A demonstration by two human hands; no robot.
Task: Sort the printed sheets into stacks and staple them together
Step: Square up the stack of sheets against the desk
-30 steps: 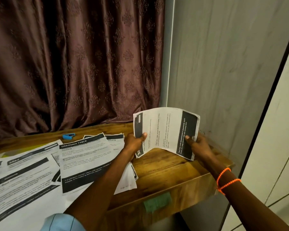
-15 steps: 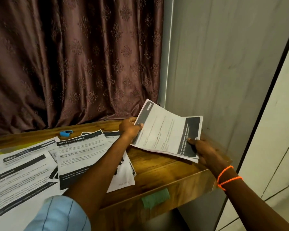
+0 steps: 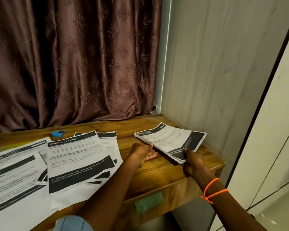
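Right hand (image 3: 193,161) pinches the near corner of the thin stack of white printed sheets with black header and footer bands (image 3: 171,141), thumb on top, fingers curled under; the stack lies flat or nearly flat on the brown wooden tabletop (image 3: 157,170), cannot tell if the near corner is fully down

Left hand (image 3: 143,154) holds nothing, palm up, fingers relaxed and straight, fingertips touching or just beside the stack's left edge

Key relation: stack runs away from the right-hand pinch, long axis going up and left from the grip toward the far table edge, header band at the far end, footer band under the thumb

Small blue stapler (image 3: 58,133) sits well apart from both grips, far to the left past the loose white printed sheets headed DRESSING TABLE (image 3: 78,162), which fan out over the left of the table

Left hand is clearly nearer the stapler, so my read is it should fetch while the right hand pins the stack

Risk: 1 corner pinch lets sheets fan, edges already look slightly stepped
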